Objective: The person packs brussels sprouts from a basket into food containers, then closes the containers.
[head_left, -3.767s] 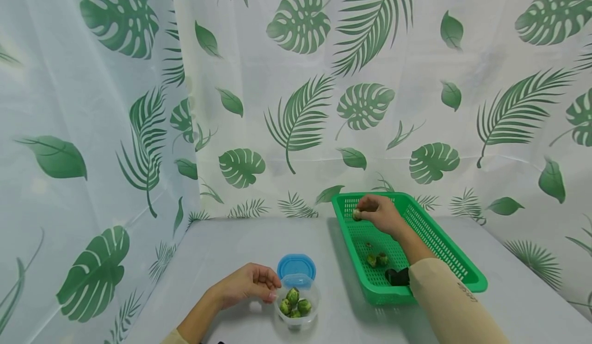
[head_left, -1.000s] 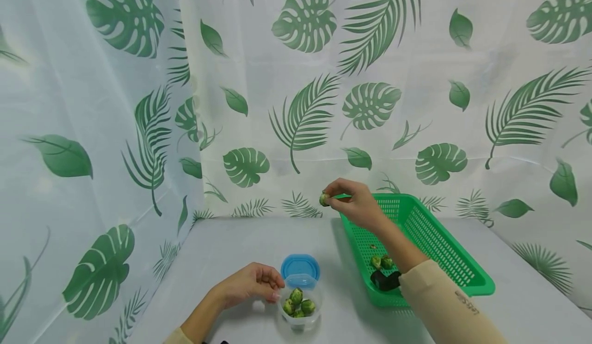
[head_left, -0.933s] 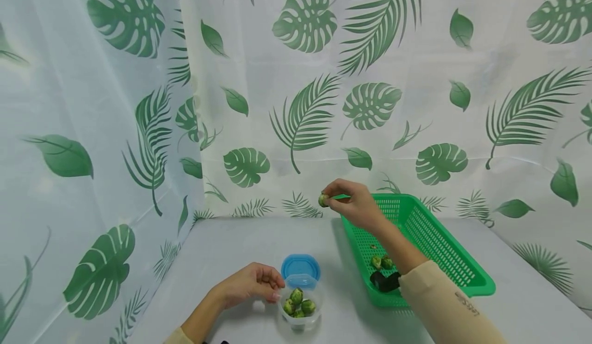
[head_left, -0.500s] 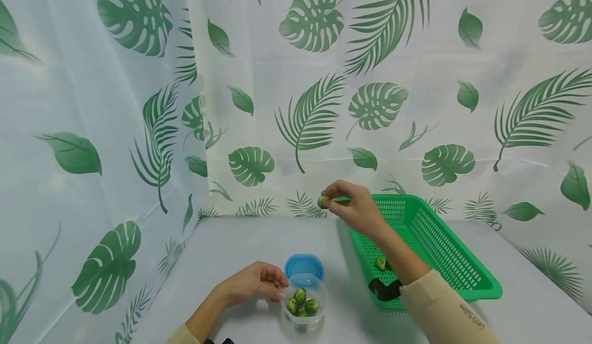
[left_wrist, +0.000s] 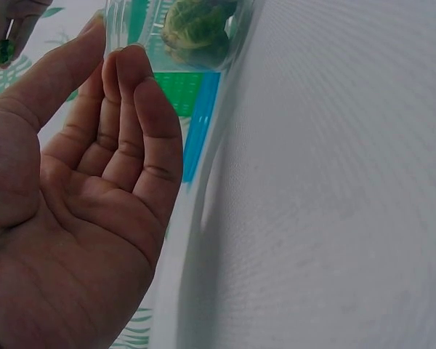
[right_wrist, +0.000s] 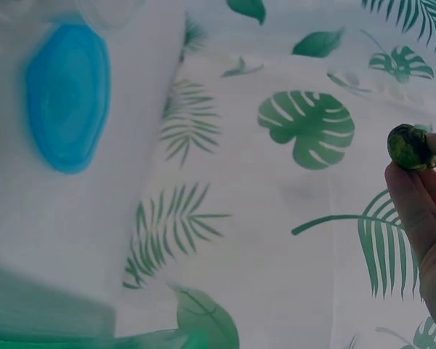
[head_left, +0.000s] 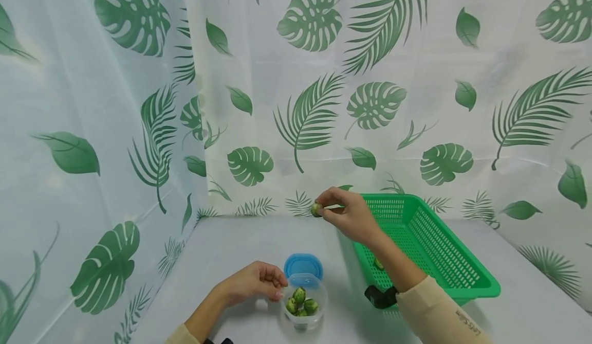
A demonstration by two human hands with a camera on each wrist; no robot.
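My right hand (head_left: 349,215) pinches a Brussels sprout (head_left: 316,210) between thumb and fingertips, raised at the near-left of the green basket. That same sprout (right_wrist: 408,147) shows at the fingertips in the right wrist view. My left hand (head_left: 252,284) holds the rim of a small clear plastic container (head_left: 319,313) between thumb and fingers. Several Brussels sprouts (head_left: 299,295) lie inside it. A blue lid (head_left: 302,266) rests on the table just behind the container. At the right stands the green perforated basket (head_left: 444,231), with a sprout (head_left: 378,263) partly hidden by my right forearm.
A white cloth (head_left: 240,236) covers the table. Leaf-printed sheets (head_left: 296,179) hang behind and at the left. A black wrist camera (head_left: 381,296) sits at my right sleeve, over the basket's near edge.
My right hand took the sprout up out of the basket and carried it left; in the last half second it has sunk slightly. My left hand has stayed at the container.
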